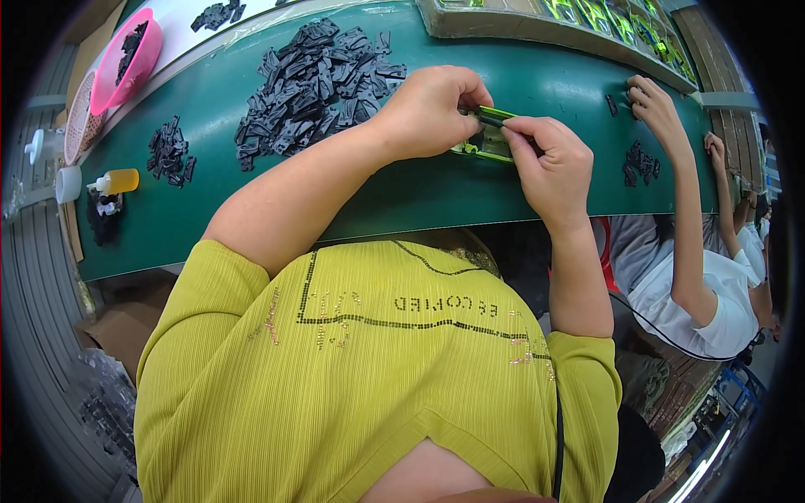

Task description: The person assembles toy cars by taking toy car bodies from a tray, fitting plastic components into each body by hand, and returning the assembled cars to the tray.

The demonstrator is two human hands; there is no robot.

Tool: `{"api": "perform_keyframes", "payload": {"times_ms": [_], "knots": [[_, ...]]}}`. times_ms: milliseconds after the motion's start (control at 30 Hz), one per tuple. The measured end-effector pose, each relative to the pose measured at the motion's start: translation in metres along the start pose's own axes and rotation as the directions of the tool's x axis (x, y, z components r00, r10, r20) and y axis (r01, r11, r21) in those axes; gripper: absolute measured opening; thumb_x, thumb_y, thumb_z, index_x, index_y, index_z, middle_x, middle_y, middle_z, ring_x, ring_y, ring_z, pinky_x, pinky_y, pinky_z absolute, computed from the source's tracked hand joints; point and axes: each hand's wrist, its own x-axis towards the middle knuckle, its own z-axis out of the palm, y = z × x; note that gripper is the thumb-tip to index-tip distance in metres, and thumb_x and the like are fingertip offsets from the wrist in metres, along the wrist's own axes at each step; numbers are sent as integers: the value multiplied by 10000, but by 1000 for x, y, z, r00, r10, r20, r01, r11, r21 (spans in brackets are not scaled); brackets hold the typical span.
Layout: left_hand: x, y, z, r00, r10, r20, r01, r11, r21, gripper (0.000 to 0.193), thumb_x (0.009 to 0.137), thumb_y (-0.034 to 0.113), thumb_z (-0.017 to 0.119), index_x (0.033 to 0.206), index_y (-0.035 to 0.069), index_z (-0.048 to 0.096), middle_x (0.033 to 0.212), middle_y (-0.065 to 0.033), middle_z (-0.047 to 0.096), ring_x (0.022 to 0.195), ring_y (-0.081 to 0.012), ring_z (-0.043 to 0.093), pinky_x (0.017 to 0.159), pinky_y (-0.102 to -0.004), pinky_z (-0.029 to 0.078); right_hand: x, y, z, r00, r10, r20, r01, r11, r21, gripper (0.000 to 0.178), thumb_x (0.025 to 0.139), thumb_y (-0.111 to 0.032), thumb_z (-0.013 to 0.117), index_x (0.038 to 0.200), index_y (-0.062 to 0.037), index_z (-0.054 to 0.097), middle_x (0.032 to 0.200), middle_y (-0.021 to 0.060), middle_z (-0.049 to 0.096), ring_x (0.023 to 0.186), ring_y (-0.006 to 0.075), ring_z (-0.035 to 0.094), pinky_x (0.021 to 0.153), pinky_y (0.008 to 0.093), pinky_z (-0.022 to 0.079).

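Observation:
Between my two hands, above the green table (369, 197), is a bright green plastic part (486, 153) shaped like an open frame, with a dark strip near its far edge. My left hand (432, 109) grips its left side, with the thumb and fingers bent onto the far corner. My right hand (555, 159) pinches the right end between thumb and forefinger. My fingers cover parts of both ends. Beyond my left forearm lies a large heap of small black plastic pieces (314, 84).
Smaller black piles lie at left (170, 152) and right (640, 164). A pink basket (141, 63) and a bottle of yellow liquid (119, 181) are at far left. A box rim (511, 25) borders green parts at far right. A co-worker's hand (654, 107) rests nearby.

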Motion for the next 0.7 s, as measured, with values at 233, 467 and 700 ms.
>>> {"api": "perform_keyframes", "payload": {"times_ms": [233, 467, 700], "knots": [[1, -1, 0, 1000, -12, -8, 12, 1000, -8, 205, 791, 23, 716, 991, -6, 680, 899, -92, 704, 811, -152, 665, 733, -291, 542, 2, -1, -4, 997, -72, 9, 72, 988, -140, 30, 798, -61, 706, 827, -55, 705, 757, 99, 663, 697, 288, 642, 643, 372, 506], [1, 0, 0, 1000, -9, -7, 9, 1000, -8, 204, 787, 25, 719, 985, -6, 683, 901, -93, 705, 826, -164, 670, 750, -301, 544, 5, 1, -1, 990, -134, 41, 138, 980, -143, 29, 798, -64, 700, 826, -56, 703, 764, 103, 662, 702, 295, 641, 652, 385, 510], [2, 1, -2, 1000, -22, -1, 22, 1000, -10, 207, 792, 33, 720, 993, -5, 683, 910, -95, 706, 835, -161, 670, 758, -298, 545, 2, 1, 5, 988, -155, -15, 149, 969, -197, 41, 794, -62, 692, 834, -57, 703, 766, 103, 662, 700, 297, 641, 647, 386, 512]]}}
